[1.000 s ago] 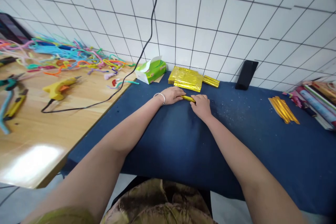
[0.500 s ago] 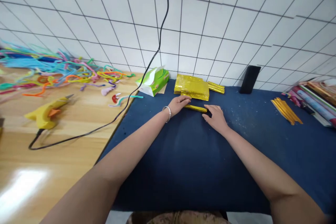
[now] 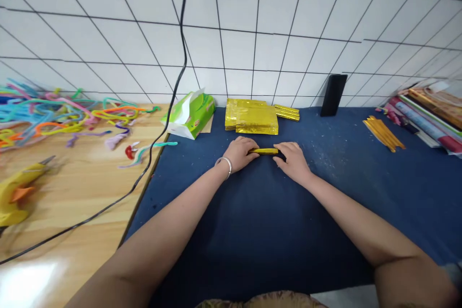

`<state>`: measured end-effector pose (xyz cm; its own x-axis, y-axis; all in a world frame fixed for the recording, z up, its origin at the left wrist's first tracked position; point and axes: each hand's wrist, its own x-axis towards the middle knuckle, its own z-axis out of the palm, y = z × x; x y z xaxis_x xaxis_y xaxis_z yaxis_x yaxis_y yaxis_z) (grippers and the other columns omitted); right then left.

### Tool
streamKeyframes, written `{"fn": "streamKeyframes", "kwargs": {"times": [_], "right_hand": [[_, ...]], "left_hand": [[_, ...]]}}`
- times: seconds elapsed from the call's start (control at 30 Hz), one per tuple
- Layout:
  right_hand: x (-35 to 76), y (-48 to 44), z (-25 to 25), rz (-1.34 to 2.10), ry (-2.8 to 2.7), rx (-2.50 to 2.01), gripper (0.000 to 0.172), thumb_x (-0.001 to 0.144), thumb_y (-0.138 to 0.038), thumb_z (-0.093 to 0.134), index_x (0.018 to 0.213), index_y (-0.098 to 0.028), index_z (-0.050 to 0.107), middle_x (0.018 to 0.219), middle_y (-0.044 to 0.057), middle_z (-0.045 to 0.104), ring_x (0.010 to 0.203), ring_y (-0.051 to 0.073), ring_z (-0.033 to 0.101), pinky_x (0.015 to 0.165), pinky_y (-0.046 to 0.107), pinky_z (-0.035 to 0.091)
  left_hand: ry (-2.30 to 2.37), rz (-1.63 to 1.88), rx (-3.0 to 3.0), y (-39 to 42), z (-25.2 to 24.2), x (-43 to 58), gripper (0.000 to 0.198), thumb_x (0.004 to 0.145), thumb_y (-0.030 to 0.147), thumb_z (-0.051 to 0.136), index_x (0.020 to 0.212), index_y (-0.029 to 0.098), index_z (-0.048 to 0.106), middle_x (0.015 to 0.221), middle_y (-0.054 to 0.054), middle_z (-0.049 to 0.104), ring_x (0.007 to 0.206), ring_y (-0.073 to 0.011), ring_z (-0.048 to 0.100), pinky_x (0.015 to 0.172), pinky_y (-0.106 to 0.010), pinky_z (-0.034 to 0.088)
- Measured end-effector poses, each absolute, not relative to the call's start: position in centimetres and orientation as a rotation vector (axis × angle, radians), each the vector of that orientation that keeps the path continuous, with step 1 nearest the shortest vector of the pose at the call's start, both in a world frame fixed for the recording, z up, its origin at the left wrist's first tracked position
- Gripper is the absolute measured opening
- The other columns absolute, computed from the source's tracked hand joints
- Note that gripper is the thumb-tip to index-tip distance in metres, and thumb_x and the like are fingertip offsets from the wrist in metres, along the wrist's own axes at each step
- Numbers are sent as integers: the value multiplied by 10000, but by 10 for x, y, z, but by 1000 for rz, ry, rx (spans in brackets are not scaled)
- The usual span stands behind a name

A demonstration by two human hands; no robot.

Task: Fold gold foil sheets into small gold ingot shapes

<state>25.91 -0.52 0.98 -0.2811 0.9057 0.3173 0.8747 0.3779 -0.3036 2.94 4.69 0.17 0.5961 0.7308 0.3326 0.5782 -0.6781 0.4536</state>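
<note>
A narrow, shiny gold strip (image 3: 266, 151) lies level between my two hands, just above the dark blue table covering. My left hand (image 3: 238, 155), with a silver bangle at the wrist, is closed around its left end and hides that part. At the other end, the thumb and fingers of my right hand (image 3: 293, 161) close on the tip. Behind them sits a gold foil-covered block (image 3: 254, 118) made of flat layers. Several slim gold strips (image 3: 288, 112) lie beside the block on its right.
A green tissue pack (image 3: 195, 114) stands back left. A black upright object (image 3: 332, 95) leans at the wall. More gold strips (image 3: 384, 133) and stacked books (image 3: 428, 118) are right. Leftward lie a yellow glue gun (image 3: 18, 190), its black cable (image 3: 144, 168) and colourful pipe cleaners (image 3: 54, 115).
The view has turned right, so the surroundings sit further left. The gold strip, tilted before, is now level. My left thumb has come down to the strip's near side.
</note>
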Motion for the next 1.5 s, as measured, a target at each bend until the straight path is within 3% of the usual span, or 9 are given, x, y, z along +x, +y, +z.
{"fn": "streamKeyframes", "kwargs": {"times": [0.13,0.4,0.57,0.8,0.93,1.03,1.17,1.5], "right_hand": [[258,-7,9,85,-2204,-1537,379,799,-314,566,1167,-222,568,1143,75,595,1092,264,471,922,427,358],[259,-8,11,181,-2101,-1446,542,775,-390,603,1265,-199,470,1034,57,637,976,224,552,906,393,396],[259,-12,14,425,-1971,-1327,458,799,-392,564,1218,-219,504,1057,37,630,848,152,601,818,308,461],[255,-17,17,453,-1929,-1224,285,813,-347,544,1068,-231,597,1019,22,648,881,151,605,832,303,467],[253,-18,18,449,-1961,-1190,267,812,-317,544,1059,-234,599,1017,21,652,905,151,606,842,303,467],[251,-19,19,447,-1990,-1142,251,818,-294,535,1055,-238,599,1014,16,656,925,148,605,863,305,462],[250,-20,20,475,-1973,-1110,240,819,-297,547,1042,-233,606,1009,20,658,932,145,604,874,306,460],[248,-20,15,678,-1847,-1165,264,831,-334,536,1070,-243,602,998,20,658,866,153,623,788,317,503]], "left_hand": [[1084,723,2557,43,2,33,150,808,283,581,927,195,604,915,-37,631,910,-203,537,844,-351,408],[1075,785,2519,38,5,43,136,796,246,568,919,191,549,818,-30,578,776,-175,534,722,-300,424],[1097,809,2496,36,7,46,106,801,228,543,897,191,517,826,-25,572,761,-163,540,698,-288,426],[1103,749,2496,31,9,45,150,816,299,543,917,205,486,764,7,574,664,-145,551,616,-267,430],[1046,724,2466,22,13,44,334,853,389,509,1134,215,459,952,-40,619,847,-178,601,744,-302,466],[913,675,2540,15,18,45,326,929,362,363,1199,216,471,1058,-64,611,977,-189,577,854,-322,445],[883,654,2584,11,19,46,352,953,351,304,1198,199,505,1029,-64,614,962,-180,563,862,-313,441],[915,774,2546,13,10,44,329,928,354,387,1209,237,511,1010,-59,595,951,-176,552,863,-320,452]]}}
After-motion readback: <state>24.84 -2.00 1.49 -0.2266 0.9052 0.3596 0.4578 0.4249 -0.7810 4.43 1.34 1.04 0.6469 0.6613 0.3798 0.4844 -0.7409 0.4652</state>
